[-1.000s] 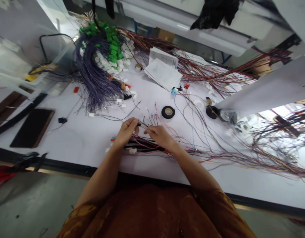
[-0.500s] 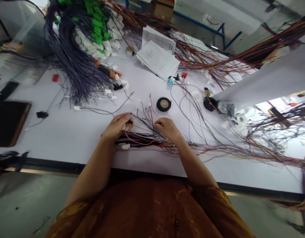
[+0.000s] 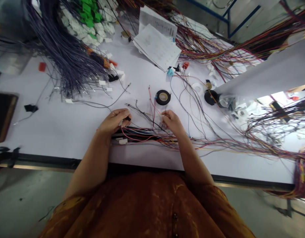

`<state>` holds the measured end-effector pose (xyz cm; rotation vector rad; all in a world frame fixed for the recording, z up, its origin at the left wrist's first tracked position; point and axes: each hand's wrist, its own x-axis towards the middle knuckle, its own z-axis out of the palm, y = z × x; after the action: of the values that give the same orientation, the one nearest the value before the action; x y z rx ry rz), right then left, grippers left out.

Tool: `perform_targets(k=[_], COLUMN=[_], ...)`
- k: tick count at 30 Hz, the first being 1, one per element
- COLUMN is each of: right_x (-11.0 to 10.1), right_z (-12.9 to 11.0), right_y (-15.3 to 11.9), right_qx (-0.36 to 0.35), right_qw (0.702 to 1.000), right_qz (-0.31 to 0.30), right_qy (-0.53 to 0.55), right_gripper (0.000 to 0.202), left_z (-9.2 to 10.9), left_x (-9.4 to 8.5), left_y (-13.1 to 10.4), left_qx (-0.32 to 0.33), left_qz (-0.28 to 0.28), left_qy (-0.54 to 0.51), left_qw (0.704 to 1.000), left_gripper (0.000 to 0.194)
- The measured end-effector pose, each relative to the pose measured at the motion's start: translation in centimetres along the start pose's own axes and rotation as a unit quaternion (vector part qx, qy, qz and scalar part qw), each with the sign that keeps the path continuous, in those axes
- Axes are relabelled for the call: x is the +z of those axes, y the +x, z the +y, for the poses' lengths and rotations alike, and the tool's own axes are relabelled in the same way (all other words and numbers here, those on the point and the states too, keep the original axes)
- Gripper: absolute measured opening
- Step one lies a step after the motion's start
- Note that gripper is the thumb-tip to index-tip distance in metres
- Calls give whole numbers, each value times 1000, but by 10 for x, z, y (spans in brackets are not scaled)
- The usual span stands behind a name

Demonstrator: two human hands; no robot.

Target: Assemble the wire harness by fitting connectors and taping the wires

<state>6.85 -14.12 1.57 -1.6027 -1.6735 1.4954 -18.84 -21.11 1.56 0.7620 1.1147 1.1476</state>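
Observation:
My left hand (image 3: 117, 121) is closed around a small black connector (image 3: 128, 118), partly hidden by the fingers. My right hand (image 3: 171, 122) pinches a thin wire, with a pale red wire (image 3: 152, 101) running up and left from near its fingertips. Between the hands, loose dark wires with metal terminals (image 3: 127, 104) fan out over the white table. Below them lies a bundle of mixed wires (image 3: 142, 135) that passes under my right wrist. A roll of black tape (image 3: 163, 97) lies flat just beyond my right hand.
At the back left lies a thick bundle of purple wires (image 3: 65, 62) with white and green connectors (image 3: 89, 13). Orange-handled cutters (image 3: 100, 60) rest beside it. Papers (image 3: 158, 44) lie at the back. A white post (image 3: 269, 69) slants in from the right, near another black tape roll (image 3: 211, 97).
My right hand has moved slightly away from my left, and the loose wires between them have shifted. The left hand keeps its hold. The camera view has tilted a little.

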Motion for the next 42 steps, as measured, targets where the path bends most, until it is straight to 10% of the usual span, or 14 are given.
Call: perform_targets(k=[4, 10, 18, 28, 42], right_x=[-13, -15, 31, 50, 42], right_z=[14, -9, -84, -76, -78], right_y=[-3, -5, 1, 7, 1], right_qx=[18, -129, -246, -311, -342], right_qw=[983, 982, 954, 923, 927], right_qz=[18, 69, -110, -91, -88], right_qy=[184, 120, 132, -208, -127], right_gripper=[20, 35, 32, 31, 27], left_z=[-1, -7, 1, 4, 3], left_x=[1, -3, 7, 10, 13], left_y=[1, 2, -1, -3, -4], left_qx=[-1, 6, 34, 111, 120], left_qz=[0, 2, 54, 64, 81], left_qy=[4, -5, -21, -2, -25], left_qw=[1000, 1000, 998, 992, 989], left_gripper=[30, 29, 41, 38, 37])
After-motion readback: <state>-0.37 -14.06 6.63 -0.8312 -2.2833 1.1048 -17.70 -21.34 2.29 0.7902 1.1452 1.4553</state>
